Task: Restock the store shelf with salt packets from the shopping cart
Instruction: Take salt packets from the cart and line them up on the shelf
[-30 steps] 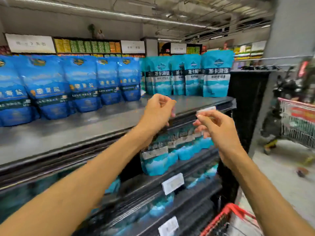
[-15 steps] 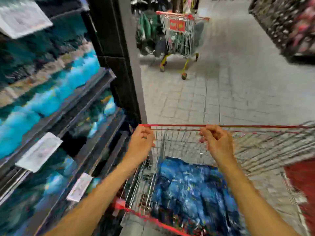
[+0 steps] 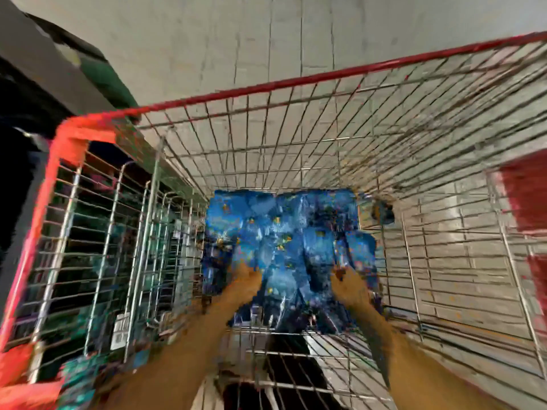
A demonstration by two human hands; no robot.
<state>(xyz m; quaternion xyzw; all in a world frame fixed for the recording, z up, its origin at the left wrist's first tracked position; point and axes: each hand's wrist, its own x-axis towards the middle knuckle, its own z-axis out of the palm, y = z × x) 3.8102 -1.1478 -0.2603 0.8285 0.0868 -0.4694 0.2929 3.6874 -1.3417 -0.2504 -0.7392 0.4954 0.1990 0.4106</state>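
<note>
I see both hands down inside the shopping cart (image 3: 296, 81), on the heap of blue salt packets (image 3: 284, 232). The left hand (image 3: 245, 281) and the right hand (image 3: 344, 284) are each at the near edge of the heap, well apart, but the picture is too blurred and I cannot tell if the fingers are closed on a packet. I judge the risk is a loose hold: packets are slippery and piled, so one may slide from the fingers, or drag its neighbours. Beyond the hands the wire basket holds only these packets. The store shelf (image 3: 44, 93) is to the left of the left hand.
</note>
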